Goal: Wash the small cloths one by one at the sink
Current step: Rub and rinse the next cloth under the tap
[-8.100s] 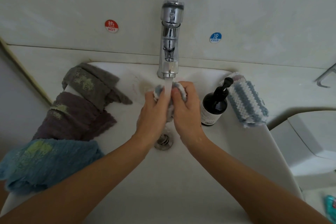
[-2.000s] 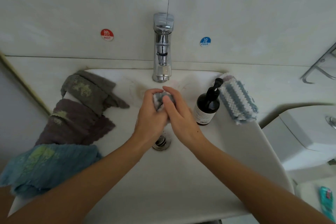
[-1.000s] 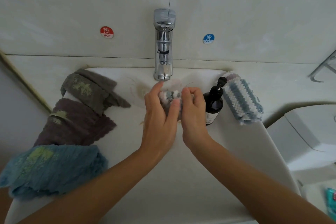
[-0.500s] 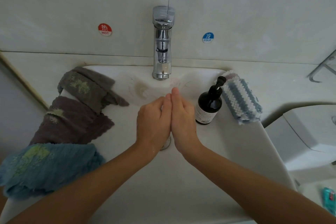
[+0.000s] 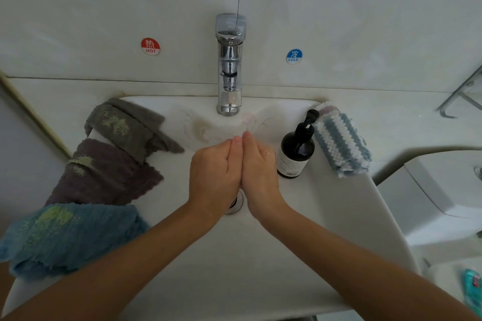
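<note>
- Both hands meet palm to palm over the sink (image 5: 326, 216), just above the drain: the left hand (image 5: 215, 172) and right hand (image 5: 258, 167) press flat together, fingers (image 5: 236, 143) straight and pointing toward the tap (image 5: 229, 70).
- Whether a small cloth is squeezed between the palms I cannot tell; none shows.
- Unwashed, stained cloths lie on the left rim, nearer the left hand: a grey cloth (image 5: 125, 125), a brown cloth (image 5: 104, 174), a blue cloth (image 5: 67, 237).
- A striped cloth (image 5: 341, 143) sits right, beyond the soap bottle (image 5: 296, 154), whose label is too small to read.
- Wall stickers read "HOT" (image 5: 150, 46) and "COLD" (image 5: 294, 56).
</note>
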Available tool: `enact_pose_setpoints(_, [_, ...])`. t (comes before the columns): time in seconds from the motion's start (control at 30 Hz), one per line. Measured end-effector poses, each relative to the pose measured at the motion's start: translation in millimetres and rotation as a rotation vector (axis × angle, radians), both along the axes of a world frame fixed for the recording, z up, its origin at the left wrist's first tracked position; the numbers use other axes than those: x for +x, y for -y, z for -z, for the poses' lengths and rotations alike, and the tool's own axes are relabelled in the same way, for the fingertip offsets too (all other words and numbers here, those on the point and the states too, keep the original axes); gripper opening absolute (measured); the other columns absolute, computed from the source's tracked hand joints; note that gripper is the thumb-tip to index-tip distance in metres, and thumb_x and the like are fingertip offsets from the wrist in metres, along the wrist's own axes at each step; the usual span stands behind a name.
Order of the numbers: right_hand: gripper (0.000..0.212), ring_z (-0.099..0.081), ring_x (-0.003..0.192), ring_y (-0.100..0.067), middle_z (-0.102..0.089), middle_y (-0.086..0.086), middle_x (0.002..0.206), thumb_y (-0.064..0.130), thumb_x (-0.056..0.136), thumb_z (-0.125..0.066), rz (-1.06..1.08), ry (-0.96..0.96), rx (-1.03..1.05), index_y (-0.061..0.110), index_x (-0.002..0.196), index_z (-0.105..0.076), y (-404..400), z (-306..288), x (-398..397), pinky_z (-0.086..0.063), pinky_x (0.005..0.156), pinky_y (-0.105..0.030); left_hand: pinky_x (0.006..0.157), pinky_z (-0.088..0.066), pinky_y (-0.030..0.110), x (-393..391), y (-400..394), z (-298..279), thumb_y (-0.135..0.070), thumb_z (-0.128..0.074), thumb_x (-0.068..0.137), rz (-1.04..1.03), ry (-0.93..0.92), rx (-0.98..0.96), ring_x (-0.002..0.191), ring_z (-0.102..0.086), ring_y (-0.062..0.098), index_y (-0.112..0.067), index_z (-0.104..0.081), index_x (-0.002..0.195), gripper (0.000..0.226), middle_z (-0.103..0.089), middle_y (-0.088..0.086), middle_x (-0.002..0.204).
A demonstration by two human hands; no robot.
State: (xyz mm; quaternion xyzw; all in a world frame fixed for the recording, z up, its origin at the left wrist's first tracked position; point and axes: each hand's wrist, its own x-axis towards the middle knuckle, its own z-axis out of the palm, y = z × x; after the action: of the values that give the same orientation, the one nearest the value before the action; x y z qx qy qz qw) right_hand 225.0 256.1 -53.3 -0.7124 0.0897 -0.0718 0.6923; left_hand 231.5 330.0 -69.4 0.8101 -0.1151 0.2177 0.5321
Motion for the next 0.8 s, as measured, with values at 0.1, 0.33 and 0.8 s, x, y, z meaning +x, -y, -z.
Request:
enact_pose_setpoints(0.1, [0.044,-0.060,0.061,-0.012,-0.058,-0.001,0.062,0.032,0.104,-0.042,-0.050,0.004,0.000,0.017,0.066,-0.057,7.9,-7.2,-1.5,-0.048,0.056,-0.029,0.055,-0.051,0.035,-0.2,-6.0,-8.7,-0.046,-0.031,0.096,0.070,-0.057,0.071,0.055,-0.059,0.009,-0.013,-0.064,0.078,0.050,-0.060,-0.006,0.060])
enact_pose_setpoints(0.33, [0.039,-0.036,0.046,0.001,-0.041,0.019,0.045,0.039,0.097,-0.055,-0.027,0.099,-0.201,0.023,0.063,-0.042,38.4,-32.9,-1.6,-0.032,0.051,-0.017,0.064,-0.042,0.030,-3.3,-34.3,-47.6,-0.040,-0.044,0.099,0.148,-0.321,0.107,0.063,-0.050,0.003,-0.023,-0.046,0.085,0.022,-0.055,-0.007,0.072])
enact_pose_setpoints(0.8, [0.009,-0.061,0.079,-0.003,-0.066,0.009,0.087,0.025,0.093,-0.065,-0.422,0.092,-0.520,0.025,0.100,-0.060,54.2,-59.4,-15.5,-0.049,0.073,-0.018,0.079,-0.056,0.024,-10.2,-51.8,-89.4,-0.008,-0.058,0.093,0.313,-0.267,-0.004,0.096,-0.064,0.005,-0.026,-0.049,0.117,0.031,-0.062,-0.007,0.105])
